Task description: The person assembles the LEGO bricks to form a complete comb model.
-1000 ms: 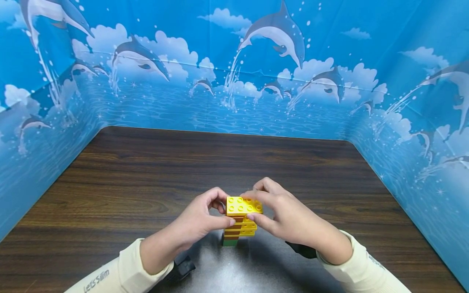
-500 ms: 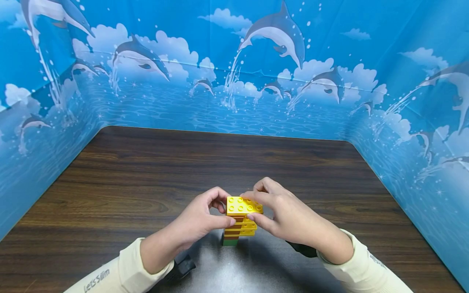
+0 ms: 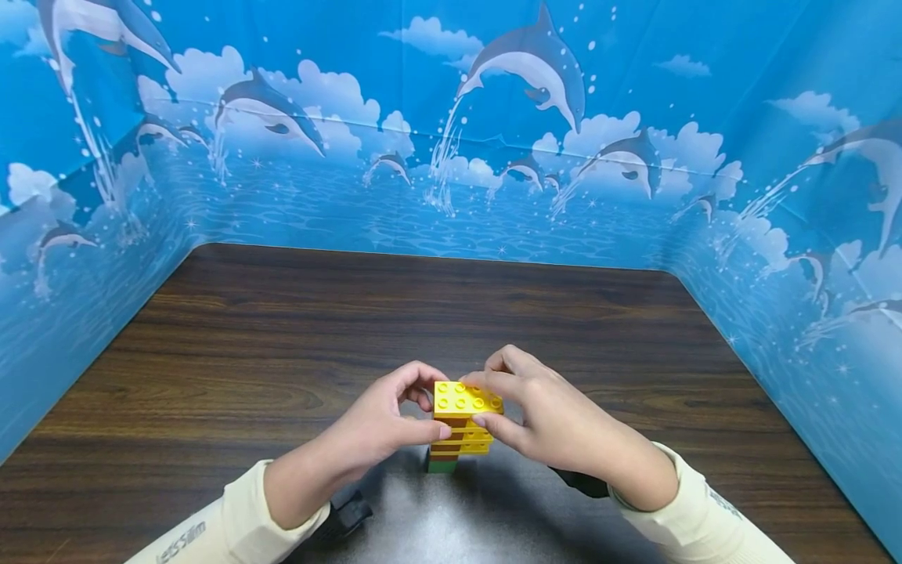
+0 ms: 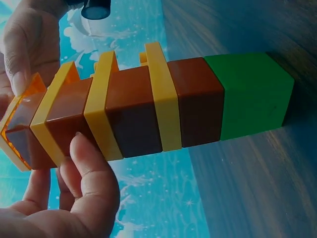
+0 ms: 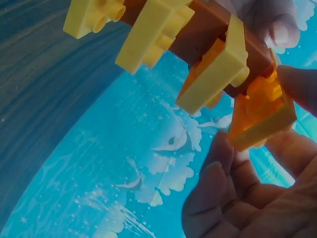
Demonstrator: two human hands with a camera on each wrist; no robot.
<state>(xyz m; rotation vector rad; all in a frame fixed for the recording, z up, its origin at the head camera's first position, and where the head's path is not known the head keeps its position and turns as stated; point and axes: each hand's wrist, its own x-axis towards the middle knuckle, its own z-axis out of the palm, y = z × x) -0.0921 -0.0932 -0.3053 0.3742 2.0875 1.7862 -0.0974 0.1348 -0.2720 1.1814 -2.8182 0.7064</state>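
Note:
A tower of toy building bricks stands upright on the table, with a green brick (image 4: 252,96) at its foot. Above that, brown bricks (image 4: 133,111) alternate with flat yellow bricks (image 4: 163,99) that jut out to the right. My left hand (image 3: 380,411) grips the upper tower, thumb on the near side and fingers round the back. At the top lies a yellow eight-stud brick (image 3: 461,401); my right hand (image 3: 550,407) pinches its overhanging end between thumb and fingers. In the left wrist view this top brick looks slightly tilted on the brown one below.
The dark wood-grain table (image 3: 423,313) stretches away behind the tower. A blue dolphin-print curtain (image 3: 317,196) walls it in at the back and both sides. Black straps show at the wrists, below cream sleeves (image 3: 218,517).
The top yellow brick sits slightly lower, with less brown showing beneath it. My right hand has come down a little with it, and my left hand keeps its grip.

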